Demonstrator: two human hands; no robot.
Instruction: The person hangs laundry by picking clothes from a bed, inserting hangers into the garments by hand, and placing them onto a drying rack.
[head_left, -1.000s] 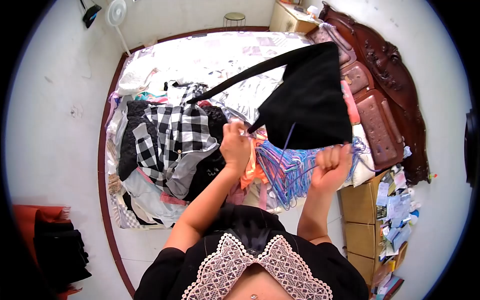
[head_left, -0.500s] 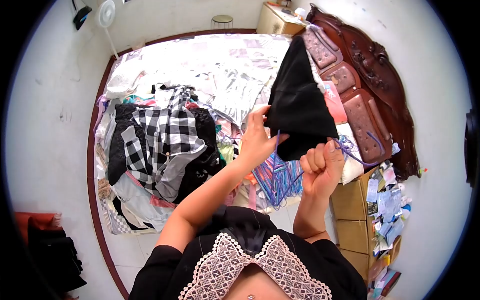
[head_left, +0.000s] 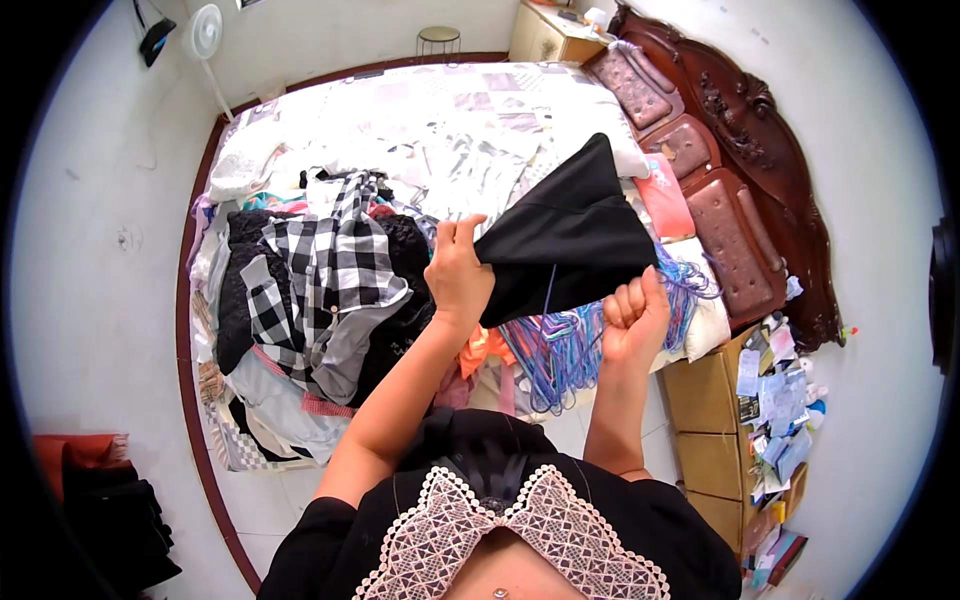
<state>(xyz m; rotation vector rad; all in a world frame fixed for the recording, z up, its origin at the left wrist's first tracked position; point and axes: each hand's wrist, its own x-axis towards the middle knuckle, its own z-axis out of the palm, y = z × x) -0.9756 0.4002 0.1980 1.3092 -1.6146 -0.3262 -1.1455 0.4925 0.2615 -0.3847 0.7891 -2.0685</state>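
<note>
A black garment (head_left: pixel 575 225) is stretched between my two hands over the bed; folds hide what kind it is. My left hand (head_left: pixel 460 275) pinches its left edge. My right hand (head_left: pixel 636 312), closed like a fist, grips its lower right corner. Beneath and beside the garment lies a heap of blue and purple hangers (head_left: pixel 555 360), and one thin purple strand shows across the black cloth. To the left of my left hand is a clothes pile with a black-and-white checked shirt (head_left: pixel 335 255) on top.
White clothes (head_left: pixel 470 165) lie across the bed (head_left: pixel 400 85). A carved headboard (head_left: pixel 735 230) with padded panels stands at the right. Below it, a wooden cabinet (head_left: pixel 705 420) is topped by papers and small items (head_left: pixel 775 400). Dark folded cloth (head_left: pixel 115 520) is at lower left.
The black garment has been lowered and spread wider. My left hand has moved left with its edge, while my right hand has shifted slightly up. More of the hangers shows at the right.
</note>
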